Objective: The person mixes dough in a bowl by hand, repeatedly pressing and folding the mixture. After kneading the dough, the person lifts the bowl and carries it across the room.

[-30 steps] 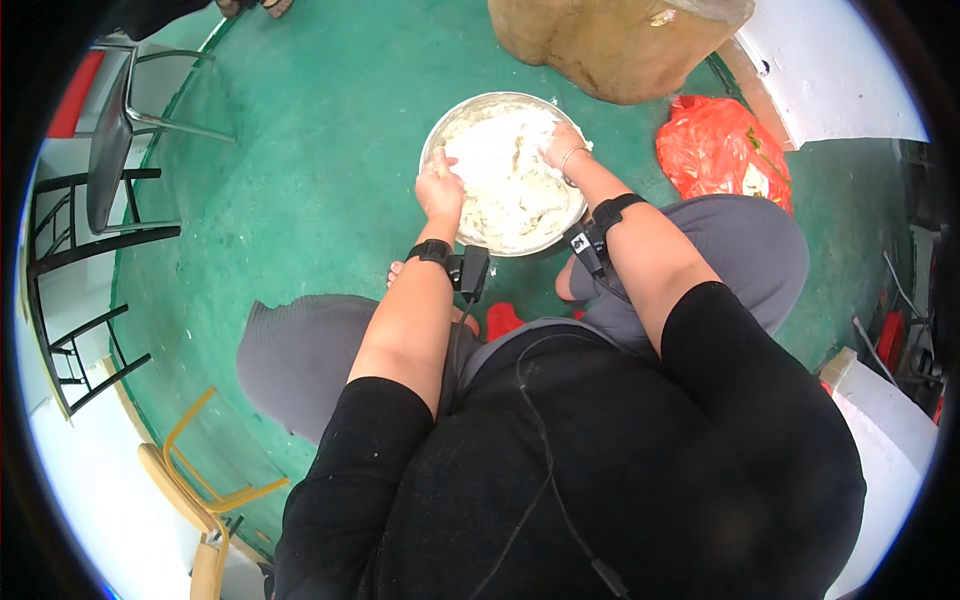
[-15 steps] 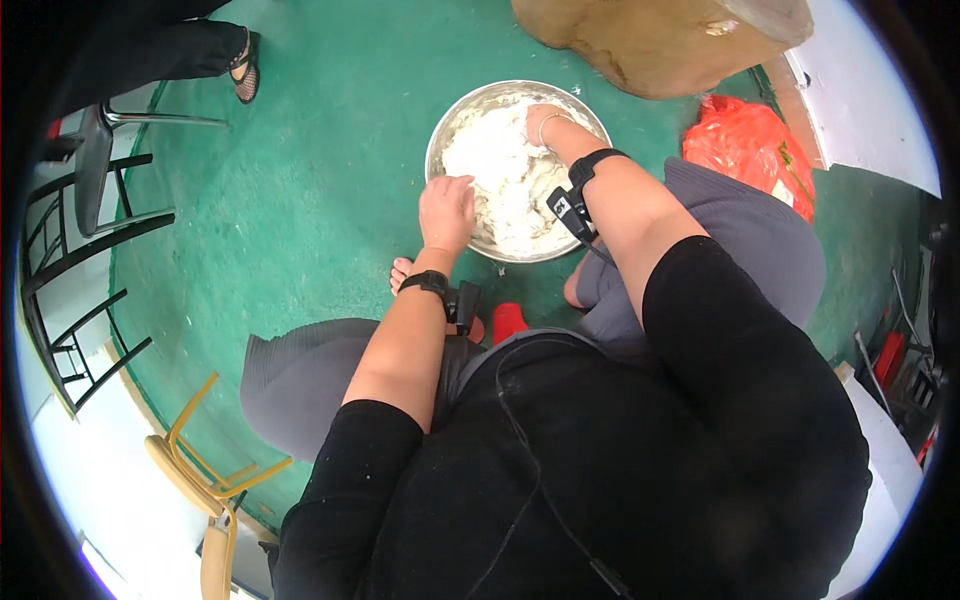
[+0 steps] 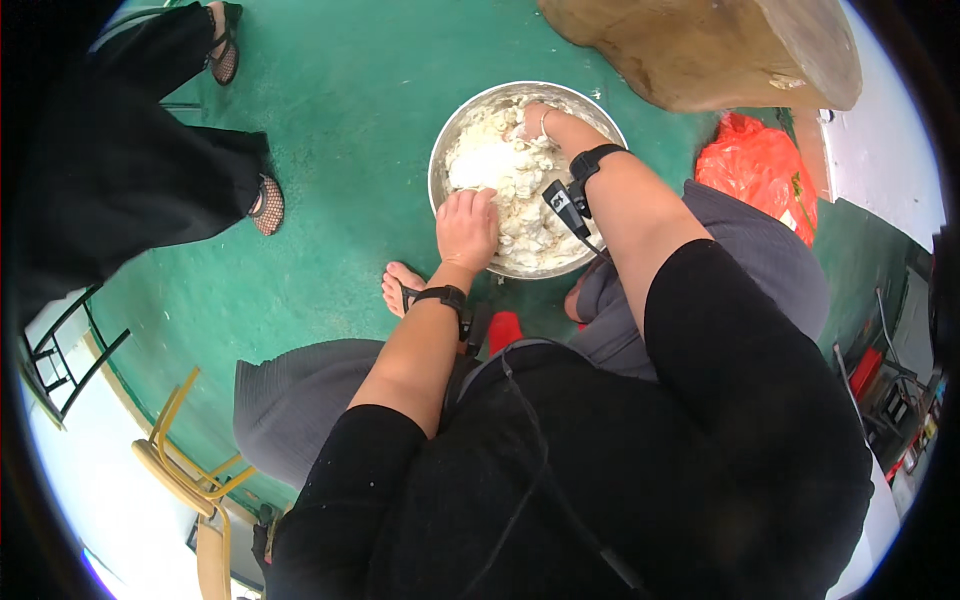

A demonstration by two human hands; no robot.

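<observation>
A round steel bowl [image 3: 440, 150] of white, lumpy flour-like mixture [image 3: 510, 170] stands on the floor by my feet. My left hand [image 3: 466, 226] is over its near left side, fingers curled together with their tips at the mixture; what they grip is hidden. My right hand [image 3: 533, 121] is deep in the far part of the bowl, its fingers hidden by the mixture. Straps with small black devices [image 3: 565, 205] sit on both forearms.
A person's dark-clothed legs [image 3: 170, 190] in mesh shoes are at the upper left. A brown wooden block [image 3: 690, 45] lies beyond the bowl. A red plastic bag [image 3: 750, 160] is at the right, chairs [image 3: 170, 465] at the left, mixed items [image 3: 885, 400] at the far right.
My left hand has moved from the left rim toward the near side. My right hand has shifted to the far middle of the bowl. The other person has stepped in from the upper left.
</observation>
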